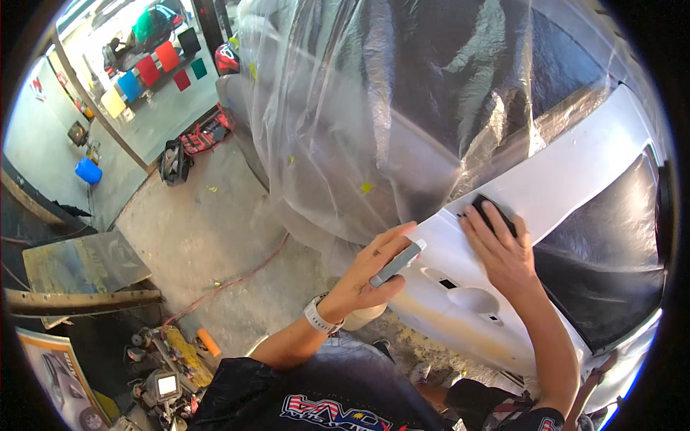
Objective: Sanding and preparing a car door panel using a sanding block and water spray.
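Note:
My left hand (pixel 365 276) is wrapped round a spray bottle with a grey trigger head (pixel 397 263) and a white nozzle. Below the fist shows part of its pale body (pixel 364 316). The nozzle is close to the whitish car panel (pixel 575 169), beside the door handle recess (pixel 445 282). On that panel, my right hand (pixel 501 251) presses a black pad, like a sanding block (pixel 496 214), flat against the surface near the seam by the window pillar. Its fingers curl over the pad, and its underside is hidden.
Clear plastic sheeting (pixel 323 136) drapes the car's roof and glass, ending near my right hand. Dark film covers the side window (pixel 611 251). A thin red hose (pixel 237 280) crosses the concrete floor. Left stand a board (pixel 86 262), assorted tools (pixel 169 359) and a black bag (pixel 175 163).

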